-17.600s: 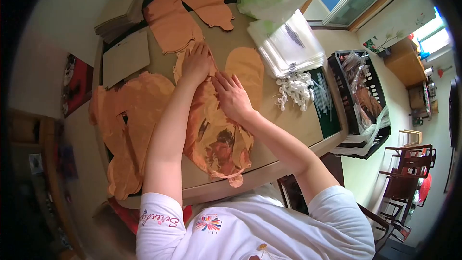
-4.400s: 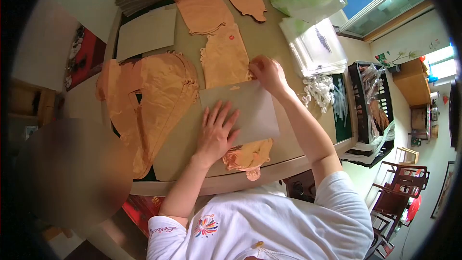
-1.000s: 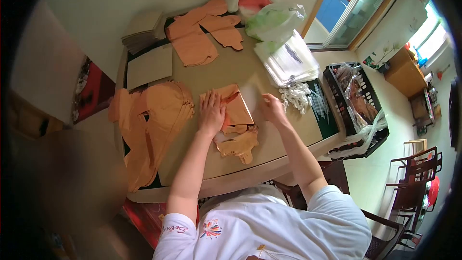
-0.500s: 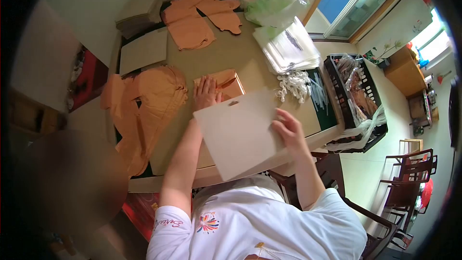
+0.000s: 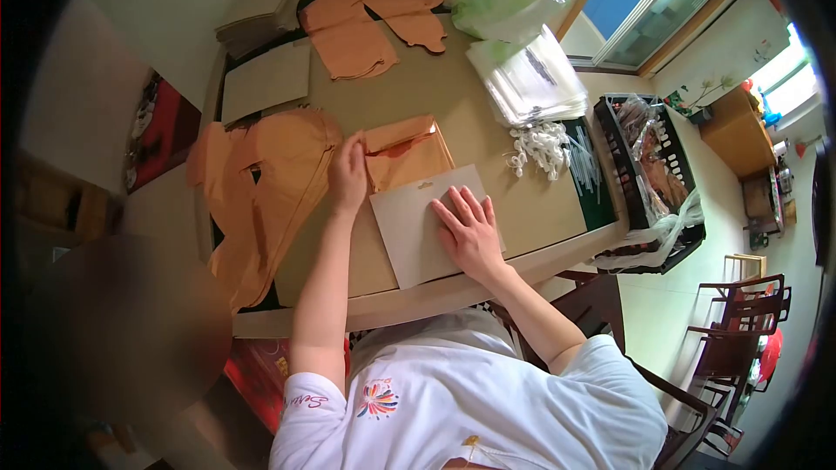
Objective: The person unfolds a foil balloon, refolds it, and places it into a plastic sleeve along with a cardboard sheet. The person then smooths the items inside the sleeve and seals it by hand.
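Observation:
A pale grey card (image 5: 409, 239) with a small slot near its top edge lies flat at the table's near side. My right hand (image 5: 470, 228) rests on it with the fingers spread. Just beyond the card is a folded orange foil piece (image 5: 407, 155), its lower edge meeting or under the card's top. My left hand (image 5: 349, 172) is at the left edge of this foil, fingers pinched together on it. To the left lies a larger pile of flat orange foil pieces (image 5: 292, 157).
More orange foil (image 5: 353, 43) lies at the back, beside grey cards (image 5: 266, 91). Clear plastic sleeves (image 5: 533, 83), white ribbon loops (image 5: 542, 146) and clear sticks (image 5: 583, 161) are on the right. A black crate (image 5: 649, 174) stands beyond the table's right edge.
The card has gone from being held tilted to lying flat on the table. My right hand has moved from its right edge onto its face. My left hand has shifted to the foil's left edge.

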`<state>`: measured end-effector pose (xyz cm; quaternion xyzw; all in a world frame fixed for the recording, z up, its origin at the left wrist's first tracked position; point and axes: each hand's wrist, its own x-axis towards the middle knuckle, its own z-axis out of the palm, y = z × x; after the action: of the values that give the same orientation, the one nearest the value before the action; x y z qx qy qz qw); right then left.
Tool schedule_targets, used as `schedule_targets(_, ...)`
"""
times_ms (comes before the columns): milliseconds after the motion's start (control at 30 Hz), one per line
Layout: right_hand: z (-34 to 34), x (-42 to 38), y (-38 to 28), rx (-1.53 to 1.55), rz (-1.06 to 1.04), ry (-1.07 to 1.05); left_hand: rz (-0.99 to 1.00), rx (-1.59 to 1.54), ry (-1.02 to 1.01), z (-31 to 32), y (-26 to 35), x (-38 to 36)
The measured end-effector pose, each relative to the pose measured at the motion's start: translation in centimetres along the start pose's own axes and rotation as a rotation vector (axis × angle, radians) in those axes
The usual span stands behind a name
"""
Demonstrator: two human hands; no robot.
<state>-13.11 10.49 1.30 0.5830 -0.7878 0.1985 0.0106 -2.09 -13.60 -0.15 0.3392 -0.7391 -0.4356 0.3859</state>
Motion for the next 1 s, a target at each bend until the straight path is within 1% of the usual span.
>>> schedule_targets(67,0.1,0.1,0.0,-0.009,-0.004,0.016,-0.149,-0.077,0.039,-0.3,-2.0,0.1)
schedule_targets(100,0.1,0.0,-0.1,-0.013,-0.007,0.023,-0.226,-0.116,0.060,-0.5,-1.5,0.2)
schedule_targets(200,0.1,0.1,-0.1,-0.010,-0.013,0.030,-0.479,-0.210,-0.025,-1.0,0.9,0.2)
schedule_targets(300,0.1,0.0,0.0,-0.005,-0.023,0.029,-0.563,-0.045,-0.090,-1.3,2.2,0.5)
schedule_targets(400,0.2,0.0,0.1,0.009,-0.028,0.038,-0.603,-0.017,-0.256,-1.5,2.1,0.8)
schedule_targets(500,0.3,-0.1,0.2,0.018,-0.020,0.029,-0.661,0.044,-0.351,-1.7,2.6,1.0)
schedule_targets(700,-0.2,-0.1,-0.6,0.012,0.019,-0.049,-0.580,0.149,-0.296,-1.1,1.7,0.9)
schedule_targets(800,0.0,0.0,-1.0,0.030,0.005,-0.021,-0.546,0.202,-0.270,-0.8,1.0,0.8)
schedule_targets(900,0.5,0.1,-1.3,0.058,-0.014,-0.014,-0.546,0.179,-0.248,-0.7,1.3,0.7)
schedule_targets(1000,0.9,0.1,-1.3,0.033,-0.019,-0.027,-0.564,0.215,-0.282,-0.8,2.4,0.7)
